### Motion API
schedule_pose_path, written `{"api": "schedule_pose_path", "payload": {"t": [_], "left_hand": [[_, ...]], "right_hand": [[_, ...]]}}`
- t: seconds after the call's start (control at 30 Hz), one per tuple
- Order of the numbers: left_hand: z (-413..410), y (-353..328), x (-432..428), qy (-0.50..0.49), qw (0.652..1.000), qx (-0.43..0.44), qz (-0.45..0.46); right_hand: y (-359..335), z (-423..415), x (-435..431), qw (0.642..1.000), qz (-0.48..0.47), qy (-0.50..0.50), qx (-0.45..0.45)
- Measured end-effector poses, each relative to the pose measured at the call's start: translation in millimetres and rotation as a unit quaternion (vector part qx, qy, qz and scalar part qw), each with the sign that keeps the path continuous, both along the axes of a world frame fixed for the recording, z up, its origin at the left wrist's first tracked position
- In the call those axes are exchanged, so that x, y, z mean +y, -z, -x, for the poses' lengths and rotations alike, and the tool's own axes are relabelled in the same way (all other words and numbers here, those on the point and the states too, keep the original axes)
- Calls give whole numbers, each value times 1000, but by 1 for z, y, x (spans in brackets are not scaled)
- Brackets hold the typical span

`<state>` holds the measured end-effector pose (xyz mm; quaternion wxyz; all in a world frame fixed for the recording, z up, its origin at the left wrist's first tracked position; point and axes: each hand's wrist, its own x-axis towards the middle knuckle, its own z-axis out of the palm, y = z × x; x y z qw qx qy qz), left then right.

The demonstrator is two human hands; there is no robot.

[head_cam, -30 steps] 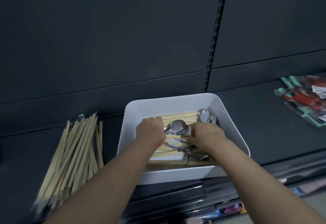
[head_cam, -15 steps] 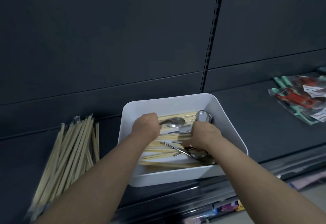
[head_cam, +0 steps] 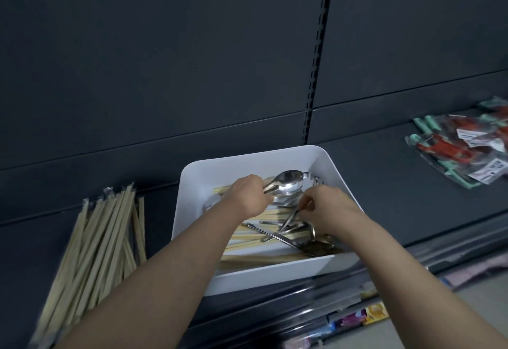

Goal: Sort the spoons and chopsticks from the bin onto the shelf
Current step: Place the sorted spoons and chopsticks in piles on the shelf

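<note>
Obs., shelf level. White bin sits on the dark shelf, at the shelf's front edge and just under the slotted upright of the back panel. Both of the person's forearms reach over the bin's near wall.

Left hand: over the middle of the bin, fingers curled round the handles of a small bunch of spoons. The bowls stick out of the fist toward the bin's back right corner, raised above the contents. Exact spoon count in the bunch cannot be told.

Right hand: over the right half of the bin, just beside the left hand but apart from it. Thumb and fingertips are drawn together in a narrow pinch on a thin metal handle, which slants down into the heap. The other fingers are curled in.

Contents left in the bin: pale chopsticks lying roughly crosswise on the floor, with several loose spoons crossed on top of them toward the front right corner.

On the shelf to the left of the bin, near it but not touching: a fanned pile of wrapped chopsticks, running from the back of the shelf to its front edge.

Toward the right end of the shelf, well apart from the bin: clear packets of red and green items. Labels too small to read.
</note>
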<state>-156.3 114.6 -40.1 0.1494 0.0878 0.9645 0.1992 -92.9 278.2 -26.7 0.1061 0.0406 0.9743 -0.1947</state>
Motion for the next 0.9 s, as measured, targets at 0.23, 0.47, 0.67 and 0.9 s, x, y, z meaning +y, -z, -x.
{"api": "schedule_pose_path", "payload": {"t": [0.23, 0.47, 0.67, 0.9], "left_hand": [[3, -5, -21, -72, 997, 18, -9], [2, -7, -58, -157, 973, 11, -169], [-3, -16, -81, -223, 945, 24, -238], [-24, -30, -139, -341, 875, 138, -314]], "right_hand": [[2, -2, -39, 987, 10, -125, -97], [-27, 18, -58, 997, 33, -52, 47], [-38, 25, -69, 990, 126, 28, 51], [-41, 33, -115, 932, 340, 81, 95]]}}
